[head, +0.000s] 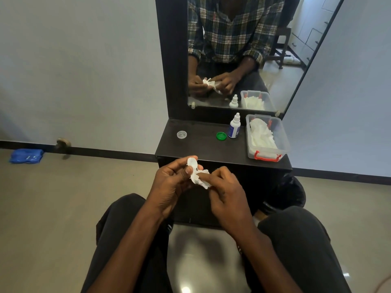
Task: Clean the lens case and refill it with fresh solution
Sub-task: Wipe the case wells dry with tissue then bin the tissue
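Two hands wipe a lens case with tissue at mid-frame, before a dark shelf.

The left hand (171, 182) grips the white plastic lens case (192, 162), thumb curled on it; the right hand (226, 193) pinches a crumpled white tissue (200, 179) against the case. On the black shelf (201, 149) above sit a clear round cap (181, 134), a green round cap (221, 135), a white solution bottle (234, 126) and, at right, a clear plastic box of tissues (267, 138).

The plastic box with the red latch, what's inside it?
The clear plastic box holds crumpled white tissues. Whatever lies beneath them is covered and cannot be seen.
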